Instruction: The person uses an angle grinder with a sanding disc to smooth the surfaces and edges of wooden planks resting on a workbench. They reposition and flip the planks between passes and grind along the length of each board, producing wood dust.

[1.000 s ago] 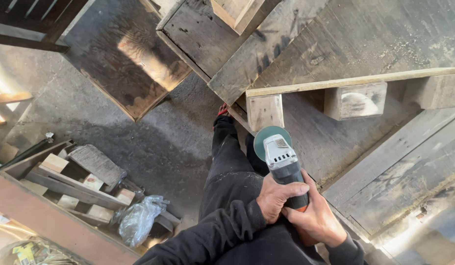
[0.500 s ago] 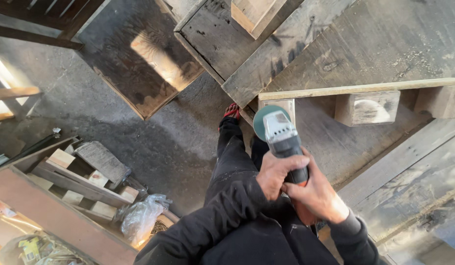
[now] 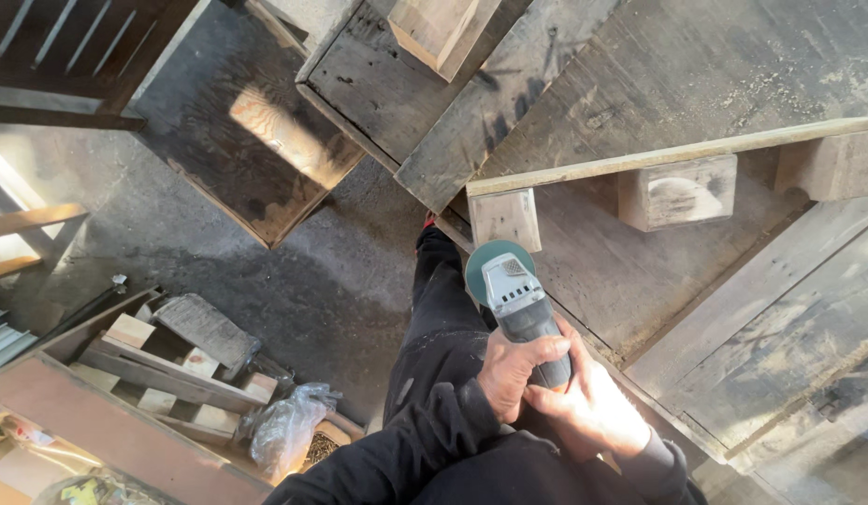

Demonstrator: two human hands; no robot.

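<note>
**Both hands on a grinder beside the pallet**

On the right and far side, a big weathered wooden pallet (image 3: pixel 696 84) filled most of the scene, its grey boards dusted with sawdust and a pale plank (image 3: pixel 677 151) lying across three wooden blocks. A grey concrete floor (image 3: pixel 294 281) spread to the left, partly in shadow, with a dark board (image 3: pixel 266 150) lying flat on it. At near left stood an open wooden crate (image 3: pixel 88 421) holding short offcuts of timber, with a crumpled clear plastic bag (image 3: pixel 284 425) just beside it. Near the centre, an angle grinder (image 3: pixel 518 304) with a green guard pointed at the nearest block (image 3: pixel 505 218). The left hand (image 3: pixel 516 369) was clenched around its dark body, and the right hand (image 3: pixel 588 411), in bright sun, grasped the rear of the handle.
</note>
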